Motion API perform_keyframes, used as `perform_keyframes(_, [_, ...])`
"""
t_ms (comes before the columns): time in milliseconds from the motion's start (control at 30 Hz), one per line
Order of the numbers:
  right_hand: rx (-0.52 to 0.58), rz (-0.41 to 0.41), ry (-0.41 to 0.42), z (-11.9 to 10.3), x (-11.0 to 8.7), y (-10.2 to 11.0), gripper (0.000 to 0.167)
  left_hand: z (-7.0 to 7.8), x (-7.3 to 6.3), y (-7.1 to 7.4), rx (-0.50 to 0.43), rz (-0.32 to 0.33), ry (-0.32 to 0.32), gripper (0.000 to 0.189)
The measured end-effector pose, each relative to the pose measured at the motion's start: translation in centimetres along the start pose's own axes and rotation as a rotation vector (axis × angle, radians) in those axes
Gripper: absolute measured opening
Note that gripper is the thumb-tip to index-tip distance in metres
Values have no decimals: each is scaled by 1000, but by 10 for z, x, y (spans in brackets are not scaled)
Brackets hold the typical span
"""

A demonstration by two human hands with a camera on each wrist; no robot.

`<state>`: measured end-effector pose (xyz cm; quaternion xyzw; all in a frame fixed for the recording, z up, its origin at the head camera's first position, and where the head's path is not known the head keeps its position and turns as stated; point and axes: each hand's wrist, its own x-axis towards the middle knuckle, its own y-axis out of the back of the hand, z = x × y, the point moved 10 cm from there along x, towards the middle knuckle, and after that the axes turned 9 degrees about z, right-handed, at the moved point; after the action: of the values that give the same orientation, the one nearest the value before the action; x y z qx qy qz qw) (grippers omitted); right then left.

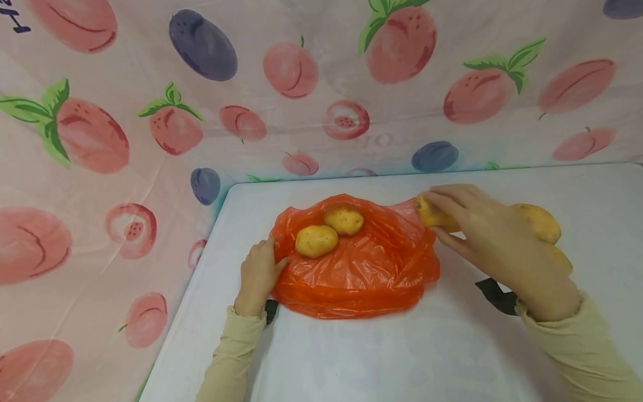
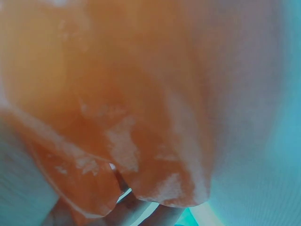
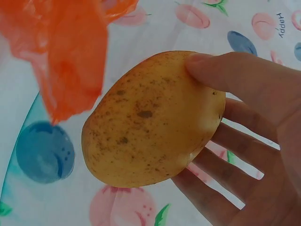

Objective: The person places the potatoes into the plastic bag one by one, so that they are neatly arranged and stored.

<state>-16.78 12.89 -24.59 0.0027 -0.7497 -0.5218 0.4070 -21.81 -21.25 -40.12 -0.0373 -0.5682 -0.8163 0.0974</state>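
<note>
A thin orange-red plastic bag [image 1: 361, 273] lies spread with its mouth open upward on the table. Two yellow potatoes, a front one [image 1: 316, 241] and a rear one [image 1: 344, 220], rest inside its left part. My left hand [image 1: 258, 273] grips the bag's left edge; in the left wrist view the orange film [image 2: 127, 122] covers most of the picture, with fingers [image 2: 131, 209] showing beneath it. Above the bag's right rim, my right hand [image 1: 497, 240] holds a brown-speckled potato [image 3: 150, 122] between thumb and fingers.
Beyond my right hand, another potato [image 1: 538, 223] lies on the white table [image 1: 372, 357], with one more [image 1: 560, 258] partly hidden by the hand. A fruit-printed cloth [image 1: 301, 128] hangs along the table's back and left sides.
</note>
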Motion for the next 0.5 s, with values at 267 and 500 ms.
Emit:
perform_keyframes(267, [35, -18, 5, -15, 6, -11, 64, -1, 1, -1, 24, 0, 1, 50])
perform_keyframes(500, [49, -41, 1, -21, 10, -22, 61, -2, 1, -1, 25, -11, 14, 52])
